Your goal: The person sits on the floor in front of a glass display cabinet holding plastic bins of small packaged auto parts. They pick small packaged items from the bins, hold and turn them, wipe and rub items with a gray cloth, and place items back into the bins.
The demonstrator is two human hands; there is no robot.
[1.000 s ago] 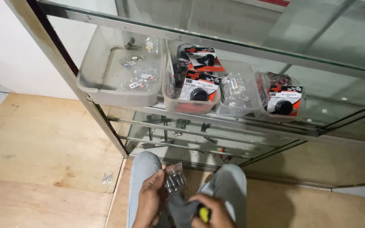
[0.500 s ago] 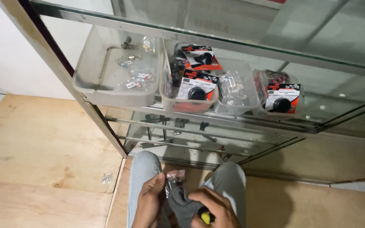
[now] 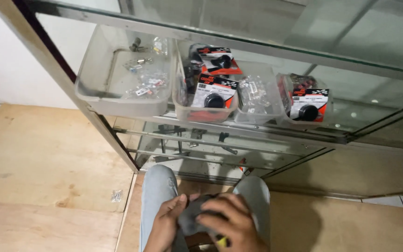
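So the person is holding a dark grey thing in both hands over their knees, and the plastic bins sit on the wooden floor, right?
Not quite. The plastic bins sit on a glass shelf of the display cabinet, not the floor, as the head view shows. The rest holds: left hand and right hand hold the dark grey thing over the knees.

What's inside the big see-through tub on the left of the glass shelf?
The clear plastic tub holds small clear bags of metal bits scattered toward its right side, plus a dark metal part at the back. What the pieces are is too small to tell.

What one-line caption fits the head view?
Both hands, left hand and right hand, clasp a dark grey object before a glass display case holding plastic bins.
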